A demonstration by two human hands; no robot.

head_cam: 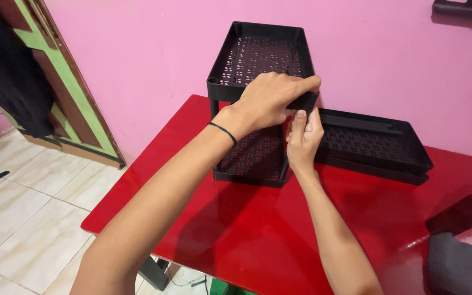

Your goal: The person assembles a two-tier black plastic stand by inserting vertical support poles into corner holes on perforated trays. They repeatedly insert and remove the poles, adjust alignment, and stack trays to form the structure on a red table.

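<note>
At centre of frame, on red bench [258, 240]: black two-tier rack [255, 104]. Left hand [271, 101] closed over upper tray's front corner, steadying it; right hand [303, 136] pinching corner post below, seemingly for alignment. Spare black tray [372, 145] lying right.

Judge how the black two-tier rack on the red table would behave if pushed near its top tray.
The rack looks like thin perforated plastic, so probably light. Standing tall on slim corner posts, it may tip rather than slide. The glossy red table likely offers little grip. The left hand grips the top tray's corner; the right hand is at the post below.
</note>
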